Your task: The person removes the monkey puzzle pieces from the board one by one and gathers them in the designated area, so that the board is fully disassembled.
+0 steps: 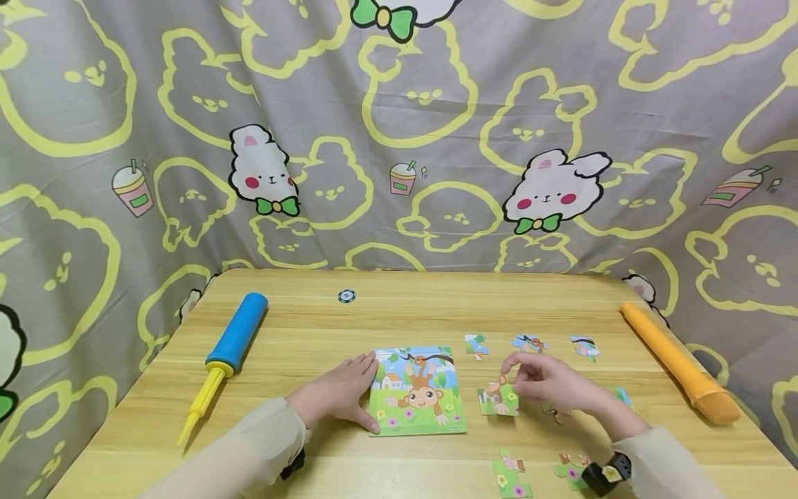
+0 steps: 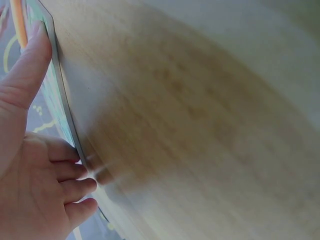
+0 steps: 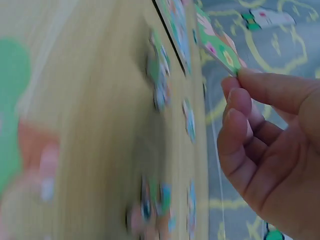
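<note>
Scanning left to right across the wooden table (image 1: pixel 312 333): blue and yellow hand pump (image 1: pixel 224 357) lies at the left edge, blue barrel toward the back, yellow nozzle toward the front. Small round token (image 1: pixel 346 296) sits alone near the back centre.

Left hand (image 1: pixel 343 391) lies flat on the table against the left edge of the puzzle board (image 1: pixel 418 391) — fingers straight, not curled round anything, thumb along the board's lower left corner. Left wrist view confirms it: fingertips (image 2: pixel 82 187) touch the board's edge, thumb stretched along it.

Puzzle board shows a monkey picture, mostly filled, lying flat at the table's centre front.

Right hand (image 1: pixel 548 381) is just right of the board, pinching a puzzle piece (image 1: pixel 499 400) between thumb and fingertips. Right wrist view shows the piece (image 3: pixel 217 45) held at its corner, tilted and off the table surface, close to the board's right edge.

Loose pieces: three in a row behind the right hand (image 1: pixel 476 344), (image 1: pixel 530 342), (image 1: pixel 584 347); one partly hidden right of the wrist (image 1: pixel 622 396); two more at the front edge (image 1: pixel 511 475), (image 1: pixel 570 470) — the wrist view of these is blurred.

Orange foam-tipped stick (image 1: pixel 676 360) lies diagonally at the far right edge. Bunny-print cloth (image 1: pixel 399 138) hangs behind and around the table.
</note>
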The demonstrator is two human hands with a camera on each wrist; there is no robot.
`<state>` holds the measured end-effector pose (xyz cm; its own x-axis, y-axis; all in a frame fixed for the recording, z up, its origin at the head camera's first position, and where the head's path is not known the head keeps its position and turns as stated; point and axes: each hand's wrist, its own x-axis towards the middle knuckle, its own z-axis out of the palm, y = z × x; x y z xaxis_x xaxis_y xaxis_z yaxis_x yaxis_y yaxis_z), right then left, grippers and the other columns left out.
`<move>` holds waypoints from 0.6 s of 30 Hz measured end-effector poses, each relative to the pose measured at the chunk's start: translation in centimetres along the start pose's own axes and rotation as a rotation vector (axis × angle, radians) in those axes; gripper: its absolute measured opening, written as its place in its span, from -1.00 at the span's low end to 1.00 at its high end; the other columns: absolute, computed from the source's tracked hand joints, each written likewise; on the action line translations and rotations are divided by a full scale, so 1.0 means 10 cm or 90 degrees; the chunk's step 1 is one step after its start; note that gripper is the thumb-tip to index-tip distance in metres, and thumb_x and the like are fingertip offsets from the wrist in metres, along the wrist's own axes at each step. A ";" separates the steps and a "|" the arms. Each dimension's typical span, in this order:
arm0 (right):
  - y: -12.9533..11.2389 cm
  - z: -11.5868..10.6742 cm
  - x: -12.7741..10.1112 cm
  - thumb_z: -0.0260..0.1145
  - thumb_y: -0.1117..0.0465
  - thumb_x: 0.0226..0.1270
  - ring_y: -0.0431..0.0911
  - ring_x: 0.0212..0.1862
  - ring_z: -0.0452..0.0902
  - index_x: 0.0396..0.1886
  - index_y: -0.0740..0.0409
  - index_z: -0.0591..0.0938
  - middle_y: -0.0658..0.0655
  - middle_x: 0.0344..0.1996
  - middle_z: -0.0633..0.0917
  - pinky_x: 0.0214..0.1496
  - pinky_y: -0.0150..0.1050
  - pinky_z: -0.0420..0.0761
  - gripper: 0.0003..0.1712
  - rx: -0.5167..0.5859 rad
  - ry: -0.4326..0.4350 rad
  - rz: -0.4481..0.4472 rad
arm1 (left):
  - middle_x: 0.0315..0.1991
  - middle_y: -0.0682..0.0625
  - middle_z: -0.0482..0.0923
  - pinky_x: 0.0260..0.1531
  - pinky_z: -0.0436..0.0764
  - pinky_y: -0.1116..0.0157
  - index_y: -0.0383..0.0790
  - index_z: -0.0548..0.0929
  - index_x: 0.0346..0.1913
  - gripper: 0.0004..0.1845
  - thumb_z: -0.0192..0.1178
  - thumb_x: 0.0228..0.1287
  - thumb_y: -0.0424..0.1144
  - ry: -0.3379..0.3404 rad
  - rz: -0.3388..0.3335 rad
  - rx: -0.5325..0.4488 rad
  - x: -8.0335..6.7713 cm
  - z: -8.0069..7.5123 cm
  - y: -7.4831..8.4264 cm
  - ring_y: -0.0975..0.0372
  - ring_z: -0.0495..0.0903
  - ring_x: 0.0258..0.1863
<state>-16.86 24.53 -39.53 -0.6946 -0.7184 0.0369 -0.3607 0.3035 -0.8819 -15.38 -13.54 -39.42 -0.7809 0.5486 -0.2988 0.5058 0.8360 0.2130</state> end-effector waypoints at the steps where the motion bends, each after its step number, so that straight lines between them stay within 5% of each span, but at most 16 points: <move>1: 0.01 -0.04 -0.05 0.10 0.39 0.35 -0.01 -0.68 0.26 -0.02 0.31 0.44 0.35 -0.53 0.47 -0.75 -0.21 0.39 -0.78 0.014 -0.001 0.007 | 0.40 -0.28 -0.06 0.30 0.03 0.09 -0.45 0.08 0.37 0.19 0.27 -0.17 0.32 0.000 0.000 -0.001 0.00 0.00 0.00 -0.03 -0.04 0.36; 6: 0.06 -0.23 -0.34 0.06 0.41 0.36 0.19 -0.63 0.25 0.01 0.41 0.39 0.48 -0.51 0.43 -0.71 -0.06 0.44 -0.74 0.062 -0.001 0.027 | 0.40 -0.27 -0.07 0.30 0.02 0.09 -0.45 0.08 0.37 0.19 0.27 -0.17 0.32 -0.001 -0.001 -0.003 0.00 0.00 0.00 -0.03 -0.04 0.36; 11: 0.11 -0.41 -0.66 0.00 0.46 0.37 0.18 -0.61 0.18 0.00 0.42 0.37 0.40 -0.57 0.40 -0.69 -0.04 0.29 -0.76 0.065 -0.005 0.043 | 0.40 -0.27 -0.07 0.30 0.02 0.09 -0.45 0.08 0.37 0.18 0.27 -0.17 0.32 -0.001 0.000 0.000 0.01 0.00 0.00 -0.04 -0.05 0.37; 18: 0.25 -0.61 -1.08 -0.17 0.53 0.40 0.21 -0.62 0.06 0.03 0.46 0.35 0.38 -0.57 0.28 -0.67 0.01 0.16 -0.73 0.178 -0.090 0.072 | 0.40 -0.27 -0.08 0.30 0.01 0.09 -0.45 0.08 0.37 0.18 0.26 -0.16 0.32 0.001 0.002 0.003 0.01 0.01 -0.02 -0.04 -0.05 0.36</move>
<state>-14.08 36.86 -39.22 -0.6196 -0.7761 -0.1170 -0.0885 0.2172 -0.9721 -15.55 -13.63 -39.59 -0.7798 0.5512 -0.2969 0.5097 0.8343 0.2102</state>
